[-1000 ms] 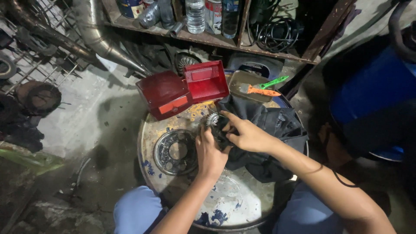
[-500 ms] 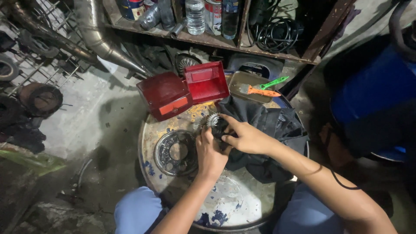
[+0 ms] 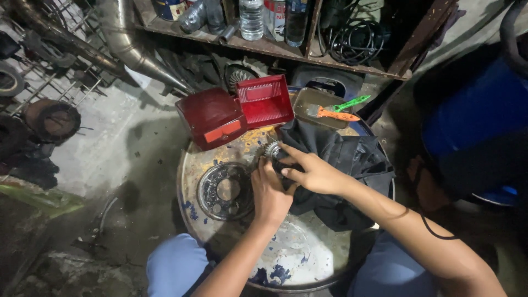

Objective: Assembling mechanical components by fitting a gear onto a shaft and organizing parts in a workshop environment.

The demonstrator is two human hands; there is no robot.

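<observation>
Over the last second both hands stayed put: the left hand [image 3: 269, 192] and right hand [image 3: 313, 173] remained clamped, apparently, around the small toothed metal gear [image 3: 273, 149] on the black cloth [image 3: 346, 159], unchanged.

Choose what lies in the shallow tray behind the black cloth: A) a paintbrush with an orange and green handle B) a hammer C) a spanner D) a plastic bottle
A: a paintbrush with an orange and green handle lies across the tray, just beyond the black cloth.
</observation>
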